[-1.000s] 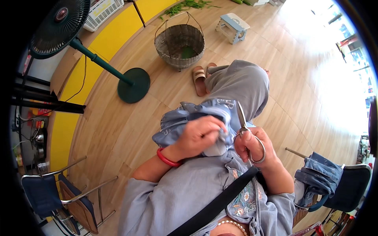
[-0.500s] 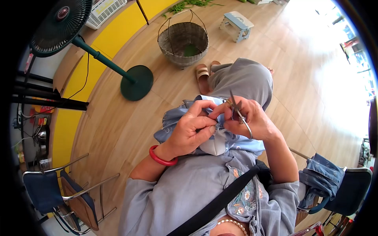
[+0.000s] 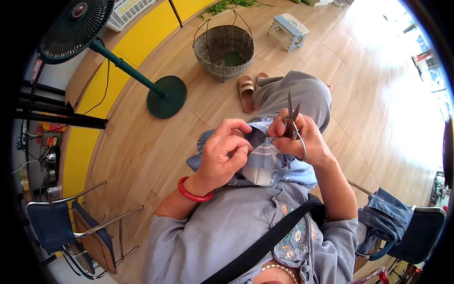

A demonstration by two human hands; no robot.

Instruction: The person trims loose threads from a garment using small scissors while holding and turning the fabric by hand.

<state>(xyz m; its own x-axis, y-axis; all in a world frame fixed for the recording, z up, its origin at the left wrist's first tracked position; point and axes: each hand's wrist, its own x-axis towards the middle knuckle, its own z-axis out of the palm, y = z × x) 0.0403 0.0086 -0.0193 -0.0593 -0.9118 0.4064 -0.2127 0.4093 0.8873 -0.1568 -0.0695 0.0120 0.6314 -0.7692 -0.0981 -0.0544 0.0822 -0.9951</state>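
Note:
A pair of scissors (image 3: 293, 113) hangs from my right hand (image 3: 309, 137), with a ring round the fingers and the parted blades pointing away from me. The same hand's thumb and finger pinch the edge of a light blue printed garment (image 3: 298, 173) on my lap. A whitish fabric part (image 3: 257, 174) of it lies between my hands. My left hand (image 3: 226, 150) is raised just left of the cloth, its thumb and fingertips pressed together. Whatever is in that pinch, if anything, is too small to make out.
A wicker basket (image 3: 222, 49) stands on the floor ahead, with a small step stool (image 3: 288, 31) to its right. A green fan (image 3: 166, 97) is at left. Chairs stand on both sides; denim cloth (image 3: 385, 213) hangs over the right one. Green vegetables (image 3: 227, 7) lie at the back.
My left hand has drawn away leftward from the cloth, so the hands are farther apart. The scissors' blades have swung upright, and more of the whitish fabric shows.

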